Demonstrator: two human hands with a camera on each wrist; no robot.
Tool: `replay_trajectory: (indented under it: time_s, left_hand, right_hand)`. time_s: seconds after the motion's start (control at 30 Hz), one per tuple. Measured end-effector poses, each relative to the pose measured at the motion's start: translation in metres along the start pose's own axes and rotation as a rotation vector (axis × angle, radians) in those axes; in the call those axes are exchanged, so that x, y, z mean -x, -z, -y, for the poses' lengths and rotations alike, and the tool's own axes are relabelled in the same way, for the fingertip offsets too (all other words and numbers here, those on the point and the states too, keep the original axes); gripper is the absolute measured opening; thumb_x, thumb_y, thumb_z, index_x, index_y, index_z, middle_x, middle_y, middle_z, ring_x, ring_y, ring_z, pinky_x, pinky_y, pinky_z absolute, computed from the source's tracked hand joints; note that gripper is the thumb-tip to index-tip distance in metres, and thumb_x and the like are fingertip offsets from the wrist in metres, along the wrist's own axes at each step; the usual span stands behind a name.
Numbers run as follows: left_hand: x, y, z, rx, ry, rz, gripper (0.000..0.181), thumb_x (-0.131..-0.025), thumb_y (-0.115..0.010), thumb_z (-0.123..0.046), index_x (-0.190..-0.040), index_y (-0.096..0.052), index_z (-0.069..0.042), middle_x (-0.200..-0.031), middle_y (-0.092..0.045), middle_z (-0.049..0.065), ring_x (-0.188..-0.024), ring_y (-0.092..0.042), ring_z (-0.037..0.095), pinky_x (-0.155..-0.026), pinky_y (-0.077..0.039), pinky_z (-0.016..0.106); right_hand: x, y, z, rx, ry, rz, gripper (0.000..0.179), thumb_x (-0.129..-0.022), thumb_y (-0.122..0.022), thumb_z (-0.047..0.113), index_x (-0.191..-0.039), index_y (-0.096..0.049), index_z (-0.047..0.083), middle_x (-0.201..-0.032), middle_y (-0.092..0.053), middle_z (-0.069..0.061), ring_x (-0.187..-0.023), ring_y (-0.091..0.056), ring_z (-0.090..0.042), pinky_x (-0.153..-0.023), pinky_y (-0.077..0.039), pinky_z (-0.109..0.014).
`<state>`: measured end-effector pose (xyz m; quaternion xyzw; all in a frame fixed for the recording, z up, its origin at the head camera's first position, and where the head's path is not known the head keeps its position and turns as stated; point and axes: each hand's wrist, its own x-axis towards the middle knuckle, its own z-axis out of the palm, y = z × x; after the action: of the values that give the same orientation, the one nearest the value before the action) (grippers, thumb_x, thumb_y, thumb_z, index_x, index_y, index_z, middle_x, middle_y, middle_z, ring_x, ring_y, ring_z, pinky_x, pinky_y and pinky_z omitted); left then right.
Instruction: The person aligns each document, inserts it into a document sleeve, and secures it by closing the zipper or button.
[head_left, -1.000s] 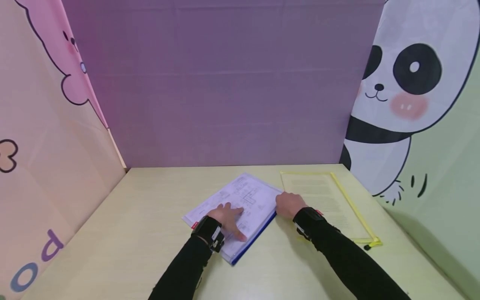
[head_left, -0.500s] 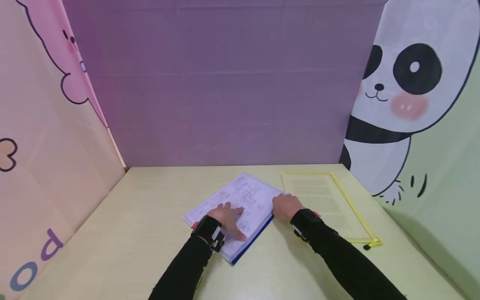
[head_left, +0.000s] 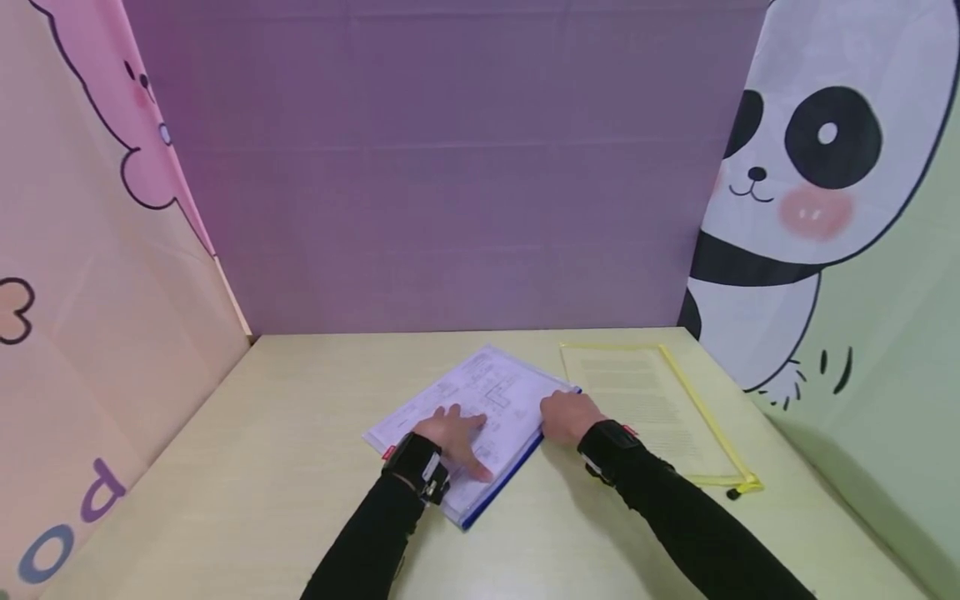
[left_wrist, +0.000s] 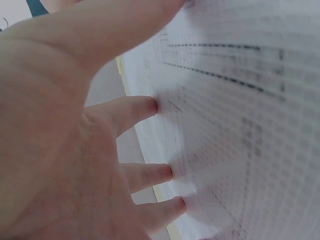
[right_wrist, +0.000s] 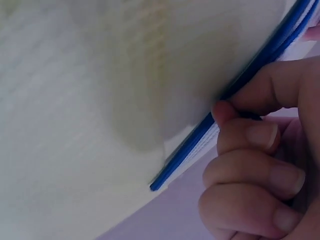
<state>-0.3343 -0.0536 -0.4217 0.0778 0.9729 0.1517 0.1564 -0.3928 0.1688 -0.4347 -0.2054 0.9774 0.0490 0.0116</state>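
A clear mesh document pouch [head_left: 498, 392] with a blue zipper edge [head_left: 504, 482] lies slanted on the table, a sheet of printed line diagrams showing at its top. My left hand [head_left: 452, 437] rests on it with fingers spread; in the left wrist view its fingertips [left_wrist: 165, 171] press the gridded surface. At the blue edge, near the pouch's right corner, my right hand [head_left: 570, 417] pinches the zipper between thumb and index finger. The right wrist view shows the other fingers [right_wrist: 245, 170] curled in; the zipper pull itself is mostly hidden.
A second pouch with a yellow border [head_left: 701, 400] and a printed page inside lies to the right, with a small black tab [head_left: 733, 494] at its near corner. A purple panel [head_left: 465, 167] stands behind the table [head_left: 262, 467], with patterned walls at both sides.
My right hand has slid a little left and toward me along the blue edge, uncovering the pouch's right corner. The left hand and both pouches have stayed put.
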Motion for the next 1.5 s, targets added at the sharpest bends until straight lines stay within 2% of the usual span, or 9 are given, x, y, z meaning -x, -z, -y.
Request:
replay_trajectory:
  time_s: [0.2,0.43,0.53,0.83,1.07,1.5]
  left_hand:
    - [-0.001,0.000,-0.001,0.011,0.012,0.002,0.098,-0.070,-0.089,-0.053,-0.155,-0.045,-0.031,-0.165,-0.025,0.018,-0.152,-0.018,0.042,-0.116,-0.027,0.063]
    - [-0.001,0.001,0.000,-0.013,0.007,-0.003,0.099,-0.070,-0.089,-0.055,-0.155,-0.044,-0.031,-0.164,-0.028,0.017,-0.151,-0.022,0.041,-0.111,-0.035,0.062]
    - [-0.002,0.000,0.000,-0.011,0.007,-0.004,0.099,-0.069,-0.089,-0.055,-0.155,-0.045,-0.031,-0.164,-0.028,0.017,-0.151,-0.022,0.041,-0.111,-0.035,0.062]
    - [-0.002,-0.001,-0.001,-0.013,0.010,-0.005,0.099,-0.070,-0.089,-0.055,-0.155,-0.045,-0.032,-0.164,-0.029,0.017,-0.150,-0.023,0.041,-0.110,-0.036,0.062]
    - [-0.002,0.000,-0.001,-0.075,-0.014,-0.016,0.099,-0.070,-0.087,-0.058,-0.155,-0.045,-0.031,-0.161,-0.033,0.018,-0.148,-0.028,0.043,-0.106,-0.041,0.061]
    - [-0.002,0.000,-0.001,-0.079,-0.009,-0.013,0.099,-0.070,-0.087,-0.059,-0.155,-0.045,-0.032,-0.160,-0.033,0.017,-0.148,-0.028,0.042,-0.105,-0.042,0.061]
  right_hand:
    - [0.003,0.001,0.011,-0.009,0.005,0.029,0.015,-0.092,-0.061,0.013,-0.079,-0.062,0.005,-0.079,-0.061,-0.009,-0.071,-0.054,-0.025,-0.069,-0.052,-0.046]
    - [0.008,0.003,0.028,0.001,0.036,0.062,0.013,-0.092,-0.063,0.016,-0.082,-0.063,0.008,-0.079,-0.060,-0.005,-0.071,-0.055,-0.022,-0.069,-0.051,-0.042]
    - [0.009,0.003,0.031,0.012,0.035,0.072,0.012,-0.092,-0.064,0.018,-0.084,-0.065,0.009,-0.081,-0.061,-0.004,-0.072,-0.055,-0.021,-0.069,-0.052,-0.042]
    - [0.010,0.003,0.033,0.009,0.012,0.092,0.013,-0.095,-0.063,0.019,-0.089,-0.066,0.008,-0.079,-0.058,-0.004,-0.071,-0.054,-0.021,-0.067,-0.048,-0.038]
    - [0.013,0.002,0.033,0.020,0.024,0.069,0.013,-0.095,-0.064,0.019,-0.093,-0.068,0.007,-0.081,-0.058,-0.004,-0.072,-0.053,-0.021,-0.068,-0.048,-0.038]
    - [0.014,0.003,0.034,-0.011,0.030,0.059,0.011,-0.094,-0.065,0.018,-0.090,-0.067,0.008,-0.079,-0.057,-0.003,-0.071,-0.053,-0.021,-0.067,-0.047,-0.038]
